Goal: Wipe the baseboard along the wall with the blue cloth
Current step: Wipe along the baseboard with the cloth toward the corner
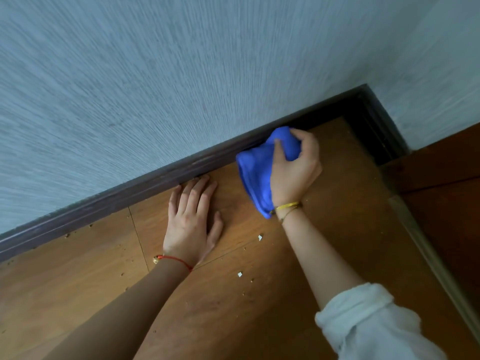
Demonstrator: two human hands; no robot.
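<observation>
**Cloth in the right hand, at the corner end of the board**

Bunched in the right hand (294,167), the blue cloth (255,175) is held with fingers and thumb curled round its upper wad, while a loose tail hangs down past the wrist toward 6 o'clock. Its top edge meets the dark baseboard (145,185) just short of the shadowed corner at 2 o'clock; whether it presses on the board or only brushes it I cannot tell.

From the grip the baseboard runs as one long strip, its axis going from 2 o'clock down to 8 o'clock. Nearly all of its visible length lies toward 8 o'clock of the cloth. A wipe would most likely follow that line, hand kept tight to the wall (181,74).

Flat on the wooden floor (272,294), the left hand (193,219) holds nothing, fingers straight, tips at the foot of the board. It lies at 8 o'clock of the cloth, directly in that path, and would probably have to shift.
</observation>
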